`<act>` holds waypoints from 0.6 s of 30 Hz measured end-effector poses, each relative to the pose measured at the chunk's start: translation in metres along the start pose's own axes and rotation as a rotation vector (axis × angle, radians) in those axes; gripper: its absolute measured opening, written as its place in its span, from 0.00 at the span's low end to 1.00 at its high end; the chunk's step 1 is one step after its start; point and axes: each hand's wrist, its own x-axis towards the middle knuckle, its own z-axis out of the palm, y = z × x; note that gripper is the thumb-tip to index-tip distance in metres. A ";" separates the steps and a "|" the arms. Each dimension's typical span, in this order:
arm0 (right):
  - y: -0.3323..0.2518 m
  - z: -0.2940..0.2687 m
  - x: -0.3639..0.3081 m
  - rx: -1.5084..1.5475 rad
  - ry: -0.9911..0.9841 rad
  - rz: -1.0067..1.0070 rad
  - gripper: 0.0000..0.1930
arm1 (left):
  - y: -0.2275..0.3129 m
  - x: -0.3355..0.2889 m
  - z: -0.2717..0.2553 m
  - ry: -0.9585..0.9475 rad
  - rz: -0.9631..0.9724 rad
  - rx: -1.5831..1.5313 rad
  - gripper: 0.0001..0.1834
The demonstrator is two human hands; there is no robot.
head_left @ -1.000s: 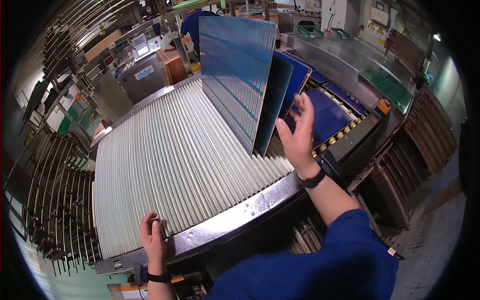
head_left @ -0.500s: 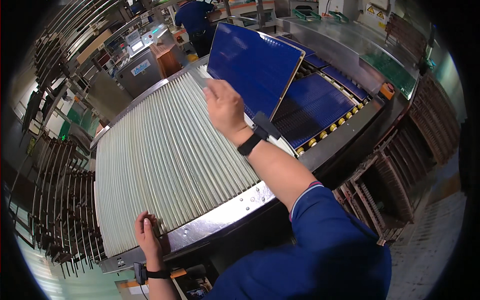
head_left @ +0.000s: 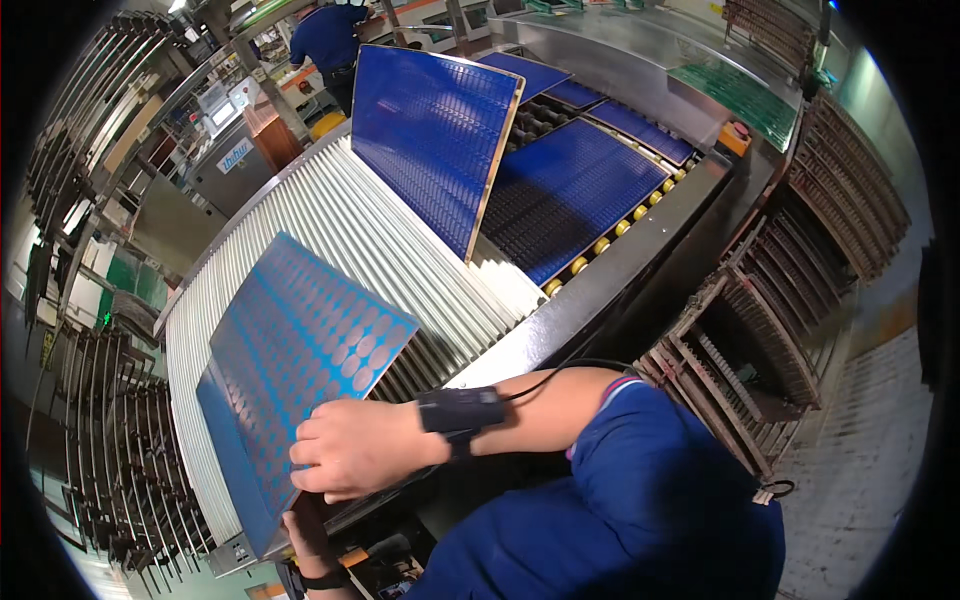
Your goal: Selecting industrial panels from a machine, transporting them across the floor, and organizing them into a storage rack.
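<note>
A thin blue circuit board panel [head_left: 290,345] with rows of copper-coloured discs is tilted over the pale roller bed [head_left: 340,220]. My right hand [head_left: 350,448] is closed at its near edge, fingers curled against the board. Below it, my left hand [head_left: 308,545] is at the panel's lower corner, thumb against the edge; its other fingers are mostly hidden. A larger dark blue panel [head_left: 435,140] stands tilted at the right end of the roller bed, with neither hand on it.
More dark blue panels [head_left: 580,195] lie flat on the conveyor at right, beside yellow rollers [head_left: 601,244]. A metal rail [head_left: 640,245] borders the near side. Brown slotted racks [head_left: 750,370] stand at right, rod racks [head_left: 115,440] at left. Another person [head_left: 325,45] is at the back.
My right hand has come back from the far rollers to beside my left hand. The disc-patterned board now shows plainly between them. The view has shifted, moving the standing panel leftward in the picture.
</note>
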 end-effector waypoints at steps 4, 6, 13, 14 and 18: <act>0.035 -0.111 -0.061 0.014 0.489 0.123 0.15 | 0.028 -0.016 0.019 -0.052 0.006 -0.069 0.32; 0.065 -0.175 -0.113 -0.188 0.865 0.494 0.12 | 0.033 -0.019 0.021 0.017 0.002 -0.279 0.34; 0.161 -0.275 -0.284 -0.238 1.677 1.738 0.33 | 0.041 0.008 0.020 0.216 -0.163 -0.432 0.27; 0.164 -0.275 -0.290 -0.375 1.681 1.991 0.34 | 0.038 0.005 0.014 0.233 -0.183 -0.475 0.23; 0.190 -0.269 -0.311 -0.073 1.923 1.925 0.30 | 0.029 0.003 -0.003 0.245 -0.163 -0.473 0.20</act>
